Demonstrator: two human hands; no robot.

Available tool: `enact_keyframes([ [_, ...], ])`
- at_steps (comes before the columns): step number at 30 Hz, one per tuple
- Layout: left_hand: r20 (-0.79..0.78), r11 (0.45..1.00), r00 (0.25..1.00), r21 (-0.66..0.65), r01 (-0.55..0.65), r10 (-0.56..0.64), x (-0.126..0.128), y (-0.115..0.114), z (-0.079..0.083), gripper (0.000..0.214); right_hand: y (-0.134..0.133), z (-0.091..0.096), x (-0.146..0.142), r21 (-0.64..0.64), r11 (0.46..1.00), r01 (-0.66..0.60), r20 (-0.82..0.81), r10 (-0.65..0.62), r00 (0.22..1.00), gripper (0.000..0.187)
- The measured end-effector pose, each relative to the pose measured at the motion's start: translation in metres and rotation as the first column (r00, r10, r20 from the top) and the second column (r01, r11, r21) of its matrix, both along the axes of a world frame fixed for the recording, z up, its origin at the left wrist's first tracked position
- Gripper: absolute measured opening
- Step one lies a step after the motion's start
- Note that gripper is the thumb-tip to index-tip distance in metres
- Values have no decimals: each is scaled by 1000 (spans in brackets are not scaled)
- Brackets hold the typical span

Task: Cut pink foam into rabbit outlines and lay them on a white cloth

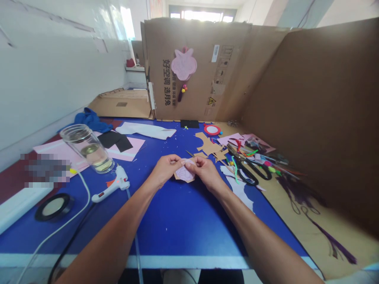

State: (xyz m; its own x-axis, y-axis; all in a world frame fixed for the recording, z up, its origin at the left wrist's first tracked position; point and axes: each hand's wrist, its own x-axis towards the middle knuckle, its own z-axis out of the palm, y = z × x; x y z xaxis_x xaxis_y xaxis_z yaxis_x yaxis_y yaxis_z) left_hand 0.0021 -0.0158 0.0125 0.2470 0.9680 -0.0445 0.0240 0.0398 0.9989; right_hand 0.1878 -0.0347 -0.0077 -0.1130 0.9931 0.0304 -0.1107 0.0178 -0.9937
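Two hands closed on one pink cutout [186, 172] backed with tan card [178, 176]: left hand [164, 170] pinches its upper left edge, right hand [204, 173] its upper right. Cutout held between them, over the blue tabletop [177, 225]. Black-handled scissors [262, 172] lie to the right, a glue gun [111, 187] to the left.

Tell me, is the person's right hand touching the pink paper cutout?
Touching: the head view shows the right hand pinching the upper edge of the pink paper cutout between its fingers.
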Motion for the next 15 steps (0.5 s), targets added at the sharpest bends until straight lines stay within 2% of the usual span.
enact_keyframes([
  [6,5,1000,1000,-7,-7,7,0,1,-1,43,0,1,0,-1,1000,-13,11,13,1000,50],
  [11,-34,996,998,-68,57,-60,-2,-2,4,44,1,2,2,-5,999,51,-27,-51,998,53],
  [15,4,993,997,-91,79,-79,-2,-1,4,41,2,3,5,-9,998,56,-30,-57,998,52],
])
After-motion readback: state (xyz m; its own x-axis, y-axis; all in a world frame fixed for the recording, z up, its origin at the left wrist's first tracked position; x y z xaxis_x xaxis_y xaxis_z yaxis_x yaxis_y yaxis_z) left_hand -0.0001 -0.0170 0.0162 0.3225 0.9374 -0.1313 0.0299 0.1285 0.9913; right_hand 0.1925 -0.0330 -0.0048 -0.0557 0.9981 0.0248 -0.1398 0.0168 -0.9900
